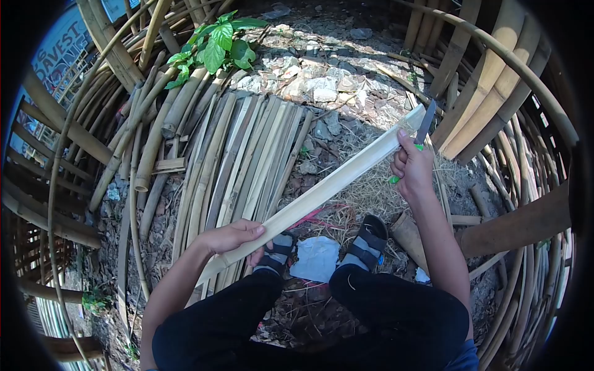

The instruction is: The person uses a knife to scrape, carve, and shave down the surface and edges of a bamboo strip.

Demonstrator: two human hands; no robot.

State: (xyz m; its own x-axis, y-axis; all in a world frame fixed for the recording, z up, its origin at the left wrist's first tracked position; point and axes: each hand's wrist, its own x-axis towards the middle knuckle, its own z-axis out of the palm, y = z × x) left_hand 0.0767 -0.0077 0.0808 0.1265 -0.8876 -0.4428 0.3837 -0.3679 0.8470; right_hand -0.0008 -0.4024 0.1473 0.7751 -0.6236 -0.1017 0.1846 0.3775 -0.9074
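Note:
A long pale bamboo strip (331,187) runs slantwise across my lap, its far end up to the right. My left hand (238,238) grips it near the lower end, thumb on top and fingers beneath. At the upper end my right hand (411,164) is closed round the green handle of a knife (426,127). The blade points up and lies beside the strip's tip; my right thumb presses on the strip. Whether the blade touches the strip, I cannot tell.
Split bamboo slats (247,161) lie in a row at the left. Bamboo poles (495,80) stand at the right, and a thick bamboo piece (520,226) juts in there. Shavings (377,191) and a white scrap (315,258) lie near my sandalled feet. A leafy plant (216,46) grows behind.

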